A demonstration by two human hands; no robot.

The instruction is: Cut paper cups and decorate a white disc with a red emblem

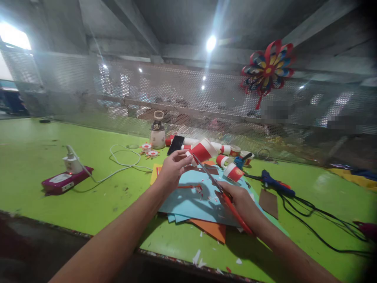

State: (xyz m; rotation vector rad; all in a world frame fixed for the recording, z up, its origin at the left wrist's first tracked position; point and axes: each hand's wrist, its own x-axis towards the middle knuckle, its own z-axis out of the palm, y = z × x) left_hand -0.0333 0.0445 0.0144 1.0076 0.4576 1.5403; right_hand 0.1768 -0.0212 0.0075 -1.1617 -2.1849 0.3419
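Between the fingers of my left hand (173,171) is a red and white paper cup (203,151), tilted above the paper sheets. My right hand (238,200) is closed round the orange-red handles of a pair of scissors (209,175). The scissor blades point up and left and reach the cup's edge near my left fingertips. Beneath both hands lie light blue paper sheets (194,204) with small red and white scraps on them. Another red and white cup (233,172) rests on its side just right of the blades.
A purple power strip (66,181) with a white charger and cable sits at left. Behind my hands are a phone (176,145), a bottle (157,135) and more cups. A blue glue gun (277,184) with black cable lies at right; a paper flower (268,70) hangs above.
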